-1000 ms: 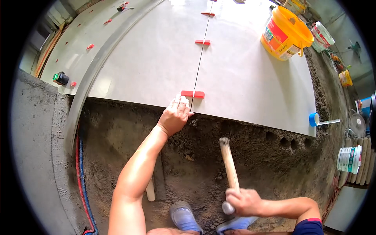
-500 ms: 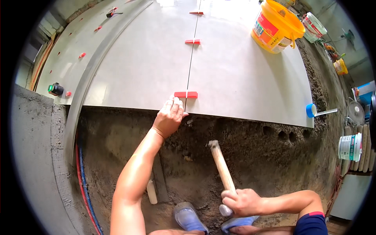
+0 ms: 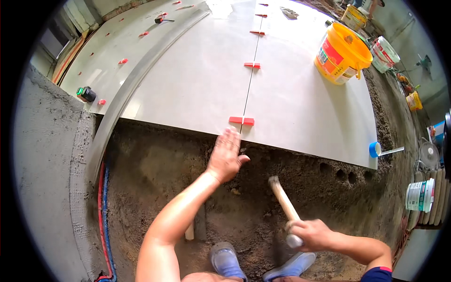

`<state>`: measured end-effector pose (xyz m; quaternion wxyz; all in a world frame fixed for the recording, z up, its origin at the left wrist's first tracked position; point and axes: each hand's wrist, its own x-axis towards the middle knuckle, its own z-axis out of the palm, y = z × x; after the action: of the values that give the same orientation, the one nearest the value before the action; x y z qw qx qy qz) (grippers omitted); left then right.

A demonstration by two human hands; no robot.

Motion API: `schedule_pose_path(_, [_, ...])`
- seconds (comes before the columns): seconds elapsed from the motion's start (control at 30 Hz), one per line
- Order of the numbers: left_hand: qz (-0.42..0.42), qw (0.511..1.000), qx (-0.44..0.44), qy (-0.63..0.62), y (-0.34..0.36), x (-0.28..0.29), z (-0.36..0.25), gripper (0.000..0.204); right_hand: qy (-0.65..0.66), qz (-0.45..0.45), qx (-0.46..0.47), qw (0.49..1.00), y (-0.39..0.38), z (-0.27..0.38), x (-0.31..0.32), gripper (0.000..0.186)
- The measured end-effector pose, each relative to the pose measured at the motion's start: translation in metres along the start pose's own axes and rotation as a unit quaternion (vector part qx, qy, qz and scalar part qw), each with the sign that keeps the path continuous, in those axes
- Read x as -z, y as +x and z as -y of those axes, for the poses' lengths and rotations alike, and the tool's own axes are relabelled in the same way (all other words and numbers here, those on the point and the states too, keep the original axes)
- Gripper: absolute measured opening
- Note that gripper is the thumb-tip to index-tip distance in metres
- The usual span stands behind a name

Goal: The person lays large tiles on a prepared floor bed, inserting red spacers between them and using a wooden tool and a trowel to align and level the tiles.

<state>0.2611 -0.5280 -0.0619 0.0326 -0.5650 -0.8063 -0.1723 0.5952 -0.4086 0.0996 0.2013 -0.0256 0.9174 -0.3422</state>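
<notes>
My left hand (image 3: 226,157) reaches to the front edge of the large pale tiles (image 3: 188,89), fingers stretched out and thumb spread, holding nothing. Its fingertips lie at the tile edge, just below a red levelling wedge (image 3: 241,121) seated in a white clip across the joint. In my right hand (image 3: 311,235) is a wooden-handled hammer (image 3: 285,199), gripped close to its rounded near end. The hammer slants up and away over the dark mortar bed (image 3: 263,211), apart from the tiles. Its far end is blurred, so its shape is hard to make out.
A yellow bucket (image 3: 336,58) stands on the right tile. A blue tape roll (image 3: 374,149) sits at that tile's corner. One long metal straightedge (image 3: 141,80) crosses the left side. Red and blue pipes (image 3: 103,221) run along the grey wall (image 3: 47,164). My shoes (image 3: 227,261) stand on the bed.
My left hand's bent fingers have left the wedge's end and straightened out at the tile edge. The right hand still grips the hammer. The whole view has shifted.
</notes>
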Motion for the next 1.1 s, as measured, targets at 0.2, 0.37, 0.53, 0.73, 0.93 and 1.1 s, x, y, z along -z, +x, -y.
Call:
schedule_pose_path(0.2, [0.039, 0.981, -0.142, -0.130, -0.028, 0.011, -0.058, 0.073, 0.249, -0.046, -0.062, 0.965, -0.072, 0.007, 0.041, 0.036])
schedule_pose_path(0.37, [-0.135, 0.986, -0.001, -0.100, 0.015, 0.024, -0.012, 0.036, 0.355, -0.087, -0.305, 0.879, -0.098, -0.011, 0.037, 0.038])
schedule_pose_path(0.53, [-0.018, 0.998, 0.015, -0.059, 0.054, 0.031, 0.010, 0.038, 0.246, -0.064, -0.283, 0.925, -0.099, -0.023, 0.020, 0.043])
schedule_pose_path(0.73, [0.033, 0.997, -0.061, -0.036, 0.056, 0.034, 0.034, 0.032, 0.287, 0.034, -0.184, 0.939, -0.107, -0.010, -0.019, 0.043])
schedule_pose_path(0.93, [0.048, 0.994, -0.084, -0.049, 0.062, 0.034, 0.025, 0.025, 0.077, -0.070, -0.102, 0.989, -0.093, -0.006, -0.030, 0.040])
schedule_pose_path(1.1, [0.068, 0.993, -0.092, -0.019, 0.061, 0.036, 0.034, 0.025, -0.073, -0.168, -0.071, 0.981, -0.065, -0.052, -0.028, 0.040])
